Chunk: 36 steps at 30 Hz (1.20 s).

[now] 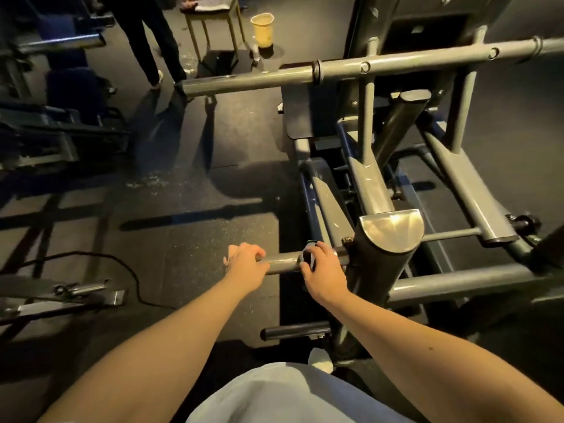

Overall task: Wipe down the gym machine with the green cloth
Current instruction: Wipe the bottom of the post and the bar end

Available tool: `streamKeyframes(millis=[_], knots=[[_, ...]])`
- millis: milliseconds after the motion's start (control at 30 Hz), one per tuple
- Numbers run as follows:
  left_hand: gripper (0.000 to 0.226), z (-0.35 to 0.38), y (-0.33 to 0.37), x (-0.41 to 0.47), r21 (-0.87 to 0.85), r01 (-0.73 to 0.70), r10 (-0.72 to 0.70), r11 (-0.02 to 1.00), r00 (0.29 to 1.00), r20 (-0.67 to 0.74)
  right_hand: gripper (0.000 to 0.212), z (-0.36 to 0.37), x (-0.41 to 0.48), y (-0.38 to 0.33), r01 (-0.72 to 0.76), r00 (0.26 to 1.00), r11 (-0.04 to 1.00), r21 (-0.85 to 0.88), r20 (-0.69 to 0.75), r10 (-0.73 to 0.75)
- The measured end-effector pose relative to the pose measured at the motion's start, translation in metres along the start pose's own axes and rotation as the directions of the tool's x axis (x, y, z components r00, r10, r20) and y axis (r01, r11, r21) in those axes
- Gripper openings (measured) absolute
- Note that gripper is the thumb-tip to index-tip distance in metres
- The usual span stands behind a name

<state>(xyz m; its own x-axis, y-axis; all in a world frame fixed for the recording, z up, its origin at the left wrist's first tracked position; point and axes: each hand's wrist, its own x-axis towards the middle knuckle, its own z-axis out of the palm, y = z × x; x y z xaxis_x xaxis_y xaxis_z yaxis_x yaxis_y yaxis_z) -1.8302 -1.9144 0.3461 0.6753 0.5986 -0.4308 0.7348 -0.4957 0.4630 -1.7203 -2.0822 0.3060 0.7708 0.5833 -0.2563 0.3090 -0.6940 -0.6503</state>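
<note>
The gym machine (384, 248) is a grey steel frame filling the right half of the view. A short horizontal peg (283, 262) sticks out to the left from its dark upright post. My left hand (244, 265) curls round the free end of this peg. A small pale scrap shows at that hand's left edge; I cannot tell what it is. My right hand (323, 274) pinches a black collar (308, 257) that rings the peg close to the post. No green cloth is plainly visible.
A long grey bar (335, 68) crosses above the frame. A person's legs (146, 41), a stool (210, 22) and a yellow tub (262, 29) stand at the back. Other machines line the left side, and a black cable (122, 270) lies on the floor.
</note>
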Motion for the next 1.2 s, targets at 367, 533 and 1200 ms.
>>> streamKeyframes(millis=[367,533,1200], knots=[[0.020,-0.029,-0.076,0.066,-0.080,-0.191,0.206,0.978,0.935,0.289,0.031,0.038,0.027,-0.008,-0.284,0.925,0.917,-0.279,-0.330,0.187],[0.021,-0.033,-0.094,0.083,-0.139,-0.285,0.317,0.948,0.863,0.393,0.019,0.075,0.023,-0.053,-0.359,0.814,0.932,0.054,-0.471,0.341],[0.015,-0.040,-0.088,0.095,-0.018,-0.377,0.332,0.926,0.790,0.515,0.008,0.062,0.036,-0.043,-0.537,0.479,0.670,0.513,-0.468,0.742]])
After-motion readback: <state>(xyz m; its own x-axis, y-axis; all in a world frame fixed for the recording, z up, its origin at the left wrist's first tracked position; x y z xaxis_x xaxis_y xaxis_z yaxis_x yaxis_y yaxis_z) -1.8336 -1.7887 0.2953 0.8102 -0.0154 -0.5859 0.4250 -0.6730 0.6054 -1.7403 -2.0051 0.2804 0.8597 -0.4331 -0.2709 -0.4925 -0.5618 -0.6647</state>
